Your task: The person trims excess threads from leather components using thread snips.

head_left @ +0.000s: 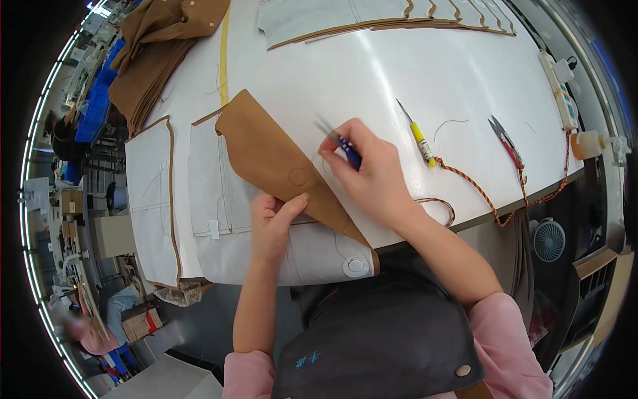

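Note:
My left hand (274,223) pinches the edge of a brown fabric panel (266,149) between thumb and fingers. The panel is folded over, brown face up, with a small stitched circle on it; its pale grey backing (259,256) lies beneath, toward the table's near edge. A white round patch (355,267) with a loose thread sits on that backing. Just right of the panel, my right hand (365,166) is closed around blue-handled thread snips (349,151), their metal tips blurred. A fine thread appears to hang near its fingertips.
On the white table (319,73) are a yellow-handled pointed tool (419,139) and red-handled scissors (508,143) beside an orange-black cord (475,193). Brown fabric (149,73) is piled far left; grey-backed panels (352,16) lie at the far edge. A power strip (561,90) runs along the right.

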The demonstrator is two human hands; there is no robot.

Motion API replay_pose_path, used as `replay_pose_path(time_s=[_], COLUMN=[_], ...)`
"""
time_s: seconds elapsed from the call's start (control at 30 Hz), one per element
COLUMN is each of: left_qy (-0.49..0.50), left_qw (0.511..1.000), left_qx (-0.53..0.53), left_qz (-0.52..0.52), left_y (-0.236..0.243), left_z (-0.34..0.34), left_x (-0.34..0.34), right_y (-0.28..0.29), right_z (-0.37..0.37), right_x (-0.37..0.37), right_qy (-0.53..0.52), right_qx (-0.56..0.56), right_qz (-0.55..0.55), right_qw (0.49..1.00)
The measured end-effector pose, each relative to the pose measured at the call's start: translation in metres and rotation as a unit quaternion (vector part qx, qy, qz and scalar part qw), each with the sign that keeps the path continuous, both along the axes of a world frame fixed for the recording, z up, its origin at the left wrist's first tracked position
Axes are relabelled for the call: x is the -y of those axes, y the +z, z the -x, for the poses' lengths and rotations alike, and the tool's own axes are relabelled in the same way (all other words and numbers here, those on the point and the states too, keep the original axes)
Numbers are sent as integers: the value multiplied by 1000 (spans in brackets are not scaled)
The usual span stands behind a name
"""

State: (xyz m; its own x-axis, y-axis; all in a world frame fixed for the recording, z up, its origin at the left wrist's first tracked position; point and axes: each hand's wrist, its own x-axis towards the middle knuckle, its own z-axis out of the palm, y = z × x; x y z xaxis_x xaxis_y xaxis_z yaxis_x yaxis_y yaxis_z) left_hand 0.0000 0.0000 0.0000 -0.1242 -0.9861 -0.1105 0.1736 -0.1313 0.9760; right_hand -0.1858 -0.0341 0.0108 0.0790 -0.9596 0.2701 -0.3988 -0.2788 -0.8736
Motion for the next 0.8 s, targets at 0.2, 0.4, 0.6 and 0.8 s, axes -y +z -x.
replay_pose_path(time_s=[0.2, 0.4, 0.6, 0.8], left_qy=[9, 3, 9, 51], left_qw=[1000, 1000, 1000, 999], left_qx=[-20, -29, -27, 9], left_qz=[5, 6, -4, 0], left_y=[-5, -2, 0, 7], left_z=[6, 5, 2, 1], left_x=[2, 1, -2, 14], right_y=[9, -2, 11, 16], right_z=[26, -3, 18, 51], right_x=[6, -18, -7, 0], right_qy=[-166, -43, -137, -253], right_qx=[32, -11, 36, 49], right_qz=[44, 0, -28, 58], right_qw=[985, 999, 989, 964])
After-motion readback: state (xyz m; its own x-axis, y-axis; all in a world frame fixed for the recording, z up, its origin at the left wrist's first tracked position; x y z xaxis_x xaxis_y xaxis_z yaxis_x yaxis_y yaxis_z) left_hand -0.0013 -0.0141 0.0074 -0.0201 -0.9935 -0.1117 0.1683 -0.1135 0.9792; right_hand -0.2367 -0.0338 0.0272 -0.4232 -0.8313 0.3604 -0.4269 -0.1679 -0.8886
